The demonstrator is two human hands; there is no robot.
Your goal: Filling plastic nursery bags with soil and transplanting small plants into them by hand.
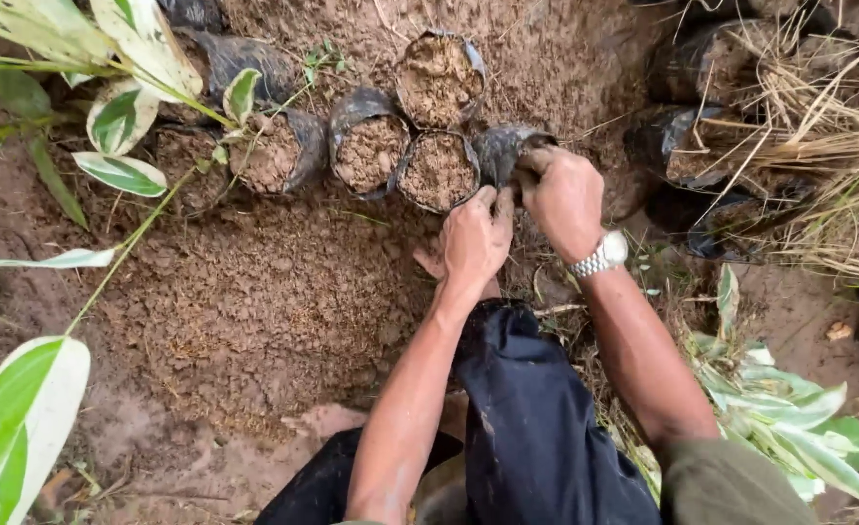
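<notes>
At the far left, long green and white leaves (21,418) of a plant reach into the view from the edge. More of such leaves (123,92) hang over the upper left corner. Under them a wide patch of loose brown soil (245,301) covers the ground.

Behind the soil stands a row of small black plastic bags filled with earth. One filled bag (279,151) leans a little to the left. Next to it, two filled bags (371,151) stand upright and touch each other, and another one (439,78) stands behind them.

The left hand (473,238) is just right of these bags. Its fingers are together and bent, and they press on the near rim of the black bag (507,151) that both hands hold. This bag lies at the right end of the row and touches the last filled bag.

The right hand (560,194), with a silver wristwatch (599,256), clamps the opening of the same bag, fingers curled over its rim.

At the far right, dry straw (818,136) lies over more dark bags (687,146).
</notes>
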